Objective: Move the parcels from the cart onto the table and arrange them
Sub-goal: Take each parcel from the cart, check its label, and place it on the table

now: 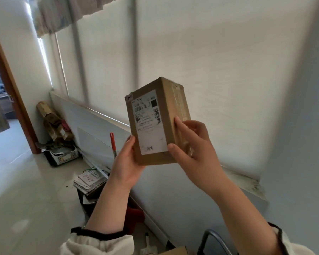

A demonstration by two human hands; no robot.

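Note:
A small brown cardboard parcel (168,107) with a white shipping label on its front is held up at chest height in front of the white wall, standing on end. My left hand (125,162) grips its lower left corner, thumb on the front face. On the taped right side rests my right hand (195,148), fingers wrapped over that side. At the bottom edge the grey metal handle of the cart (213,240) shows, with the corner of another brown parcel (175,251) beside it. No table is in view.
A pile of flattened cardboard (53,124) and a dark crate (63,155) lie against the wall near an open door on the left. A stack of papers (89,181), a red-handled stick (113,142) and a red object (134,216) sit along the baseboard.

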